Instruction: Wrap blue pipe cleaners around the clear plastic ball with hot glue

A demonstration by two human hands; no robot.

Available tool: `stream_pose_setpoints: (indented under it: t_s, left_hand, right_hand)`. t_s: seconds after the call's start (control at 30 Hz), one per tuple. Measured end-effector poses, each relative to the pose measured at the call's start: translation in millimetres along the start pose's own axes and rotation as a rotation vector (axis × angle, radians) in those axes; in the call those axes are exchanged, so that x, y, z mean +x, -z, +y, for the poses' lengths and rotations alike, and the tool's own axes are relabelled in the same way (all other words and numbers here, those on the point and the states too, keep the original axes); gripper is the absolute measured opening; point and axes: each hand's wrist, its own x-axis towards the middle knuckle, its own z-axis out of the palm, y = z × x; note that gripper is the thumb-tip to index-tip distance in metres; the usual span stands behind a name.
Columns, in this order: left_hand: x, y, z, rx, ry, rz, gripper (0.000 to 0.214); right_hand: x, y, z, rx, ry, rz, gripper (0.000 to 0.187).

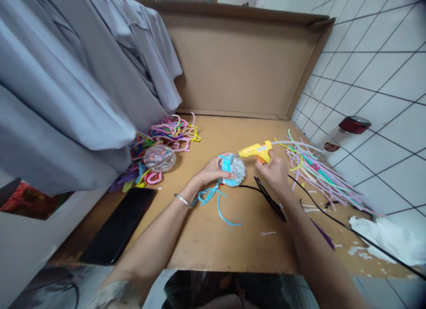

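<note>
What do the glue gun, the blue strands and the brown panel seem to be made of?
Glue gun: probably hard plastic; its yellow body looks smooth and moulded. Blue strands: perhaps fuzzy craft wire, matte, as loose pieces lie curled; any core is hidden. Brown panel: likely cardboard, matte, with folded edges.

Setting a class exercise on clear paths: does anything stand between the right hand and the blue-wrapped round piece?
Only the yellow glue gun in the right hand, its tip by the round piece. Nothing else visible blocks the gap; the left hand holds the other side.
</note>
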Motion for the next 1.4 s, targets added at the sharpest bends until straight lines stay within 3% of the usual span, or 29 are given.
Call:
stream_pose_setpoints:
  t_s: [0.3,0.73,1.4]
  left_hand:
    - [12,12.0,-8,0.079,-0.048,0.105,0.083]
    - [11,-5.2,-10,0.080,-0.095,0.057,0.086]
    - [10,-1.7,-18,0.092,-0.134,0.051,0.087]
  right_hand:
    - [30,6,-14,-0.067,0.130,-0.013,0.036]
    - [16,4,0,-0.074,0.071,0.020,0.036]
    - [13,9,-4,-0.102,0.085,-0.045,0.034]
